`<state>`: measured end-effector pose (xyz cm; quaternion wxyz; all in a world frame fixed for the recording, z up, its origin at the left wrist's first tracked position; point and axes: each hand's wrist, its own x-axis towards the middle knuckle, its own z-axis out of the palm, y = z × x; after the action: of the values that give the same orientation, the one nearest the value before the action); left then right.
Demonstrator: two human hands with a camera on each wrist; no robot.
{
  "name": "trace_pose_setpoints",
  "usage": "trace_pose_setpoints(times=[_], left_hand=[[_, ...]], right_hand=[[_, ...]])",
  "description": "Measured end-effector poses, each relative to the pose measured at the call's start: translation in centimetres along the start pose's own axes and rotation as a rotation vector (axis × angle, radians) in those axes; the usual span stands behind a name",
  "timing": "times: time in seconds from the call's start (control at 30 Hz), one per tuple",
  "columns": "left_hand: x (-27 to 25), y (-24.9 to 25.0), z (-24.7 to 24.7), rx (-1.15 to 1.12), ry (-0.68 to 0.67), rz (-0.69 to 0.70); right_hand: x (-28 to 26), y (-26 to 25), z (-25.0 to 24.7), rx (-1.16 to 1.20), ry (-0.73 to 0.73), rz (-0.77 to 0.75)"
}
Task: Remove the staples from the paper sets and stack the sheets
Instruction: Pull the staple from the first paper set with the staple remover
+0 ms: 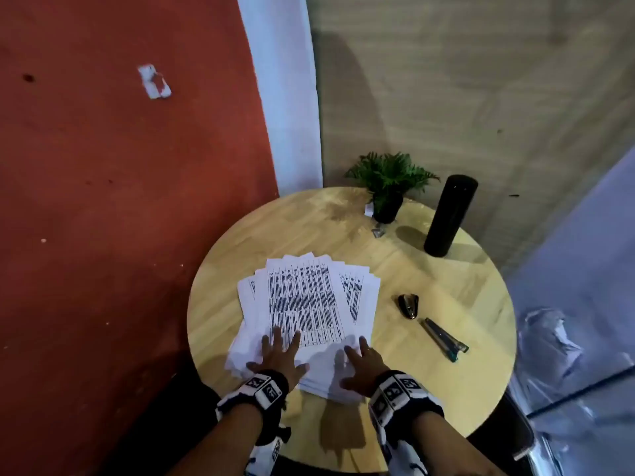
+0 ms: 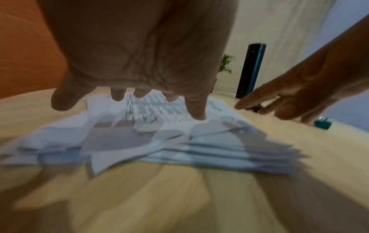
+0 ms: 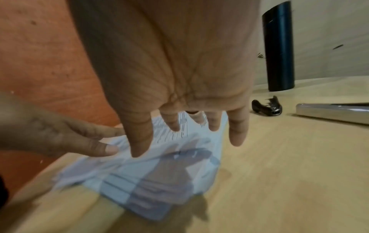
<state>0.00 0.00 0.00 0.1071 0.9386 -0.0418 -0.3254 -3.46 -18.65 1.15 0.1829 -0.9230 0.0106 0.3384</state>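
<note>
On the round wooden table, fanned printed sheets under both hands, left hand and right hand spread flat, fingers straight, gripping nothing.

Left wrist view, blurred. Left hand fills the upper frame, palm down, fingers spread and straight above a fanned, untidy pile of printed sheets on the wooden counter. Thumb tip appears to touch the top sheet; contact uncertain. Right hand enters from the right, fingers extended, near the pile's far right edge. Behind: black cylinder upright, green plant, small teal object.
</note>
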Motion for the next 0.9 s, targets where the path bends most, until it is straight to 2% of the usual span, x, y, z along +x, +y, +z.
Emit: trace_pose_setpoints(times=[0.1, 0.2, 0.33, 0.53, 0.6, 0.7, 0.73, 0.8, 0.9], left_hand=[[1.7, -0.8, 2.0, 0.044, -0.041, -0.028], [1.5, -0.7, 3.6, 0.029, -0.005, -0.018], [-0.2, -0.8, 4.2, 0.037, 0.041, 0.043], [-1.3, -0.4, 4.5, 0.002, 0.005, 0.055], [-1.0, -0.4, 4.1, -0.014, -0.018, 0.046], [-1.0, -0.3, 3.6, 0.018, -0.060, 0.029], [-0.9, -0.2, 3.2, 0.029, -0.081, 0.022], [-0.2, -0.2, 2.3, 0.024, -0.108, 0.004], [0.8, 0.0, -0.3, -0.056, -0.025, -0.091]], right_hand=[[1.4, 0.1, 0.6, -0.028, -0.042, -0.024], [1.6, 0.4, 0.9, -0.064, -0.092, -0.026], [0.0, 1.0, 0.7, -0.151, -0.004, -0.041], [-0.9, 2.4, 0.1, -0.143, -0.032, -0.050], [0.3, 3.2, -1.9, 0.028, 0.133, -0.030], [2.8, 6.0, -6.1, 0.222, 0.584, 0.129], [3.6, 7.0, -7.2, 0.214, 0.660, 0.193], [5.3, 8.3, -8.5, 0.167, 0.624, 0.319], [7.2, 9.6, -8.3, 0.116, 0.417, 0.389]])
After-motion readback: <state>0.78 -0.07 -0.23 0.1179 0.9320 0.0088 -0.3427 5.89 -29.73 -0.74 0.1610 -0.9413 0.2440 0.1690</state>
